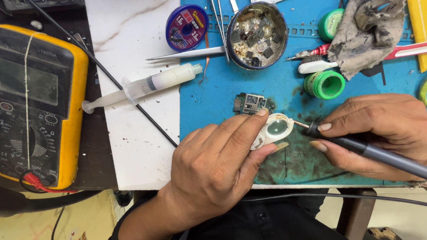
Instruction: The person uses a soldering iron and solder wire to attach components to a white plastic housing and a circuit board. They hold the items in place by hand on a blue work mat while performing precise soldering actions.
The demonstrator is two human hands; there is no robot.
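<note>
Blue mat (pixel 212 93) edge: left hand (pixel 216 163) grips white tin (pixel 272 130).

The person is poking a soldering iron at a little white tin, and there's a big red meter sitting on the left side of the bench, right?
Almost. The meter on the left is yellow, not red; only its wire plug is red. The head view shows it. The rest holds: the right hand points the soldering iron at the little white tin in the left hand.

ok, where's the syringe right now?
Head view: the syringe lies on the white table, left of the blue mat, between the yellow multimeter and the round tin of parts.
</note>
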